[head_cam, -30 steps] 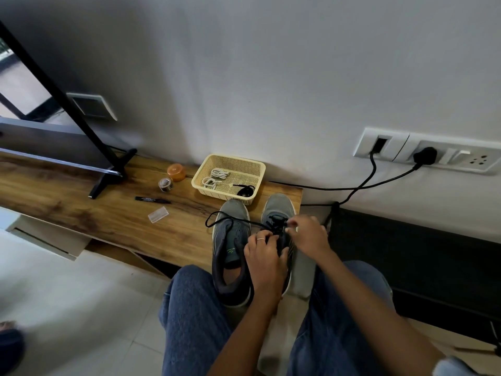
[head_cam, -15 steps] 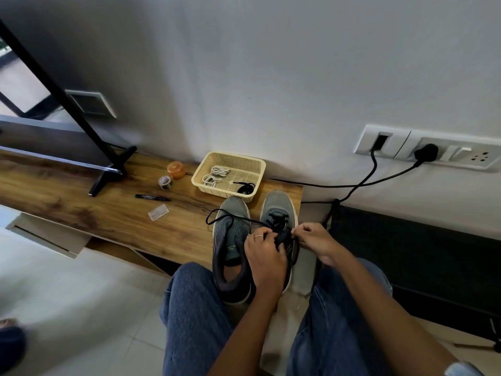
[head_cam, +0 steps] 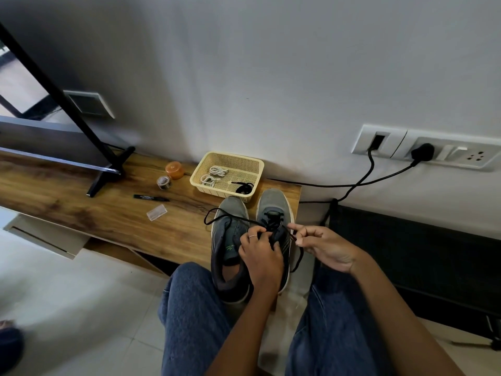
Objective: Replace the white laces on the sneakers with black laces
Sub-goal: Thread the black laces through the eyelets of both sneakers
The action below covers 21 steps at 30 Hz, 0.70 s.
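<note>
Grey mesh sneakers (head_cam: 273, 213) on wooden counter (head_cam: 108, 213), toes to wall. Right hand (head_cam: 325, 245) pinches thin black lace (head_cam: 296, 257); left hand (head_cam: 261, 253) curled on lace at right sneaker's eyelets. Lace limp, light, slippery: grip near tip.

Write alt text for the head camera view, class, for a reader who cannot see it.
A person's left hand and right hand thread a thin black lace through the right-hand one of two grey sneakers on a wooden bench. Behind them, a pale yellow plastic basket holds coiled white laces.
</note>
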Each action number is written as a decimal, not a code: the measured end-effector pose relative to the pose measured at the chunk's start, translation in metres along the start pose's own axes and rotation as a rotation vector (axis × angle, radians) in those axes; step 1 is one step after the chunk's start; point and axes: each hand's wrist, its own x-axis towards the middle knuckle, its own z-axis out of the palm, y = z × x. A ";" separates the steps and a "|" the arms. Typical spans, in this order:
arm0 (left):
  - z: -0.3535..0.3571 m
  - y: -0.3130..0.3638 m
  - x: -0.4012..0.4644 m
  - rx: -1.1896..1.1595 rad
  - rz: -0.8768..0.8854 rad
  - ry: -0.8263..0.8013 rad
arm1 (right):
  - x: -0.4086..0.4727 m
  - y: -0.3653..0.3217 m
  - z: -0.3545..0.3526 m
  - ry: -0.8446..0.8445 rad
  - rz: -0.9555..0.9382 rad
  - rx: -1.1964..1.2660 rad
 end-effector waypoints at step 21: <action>-0.014 0.003 0.004 -0.301 -0.119 -0.183 | 0.029 0.001 0.005 0.347 0.055 -0.754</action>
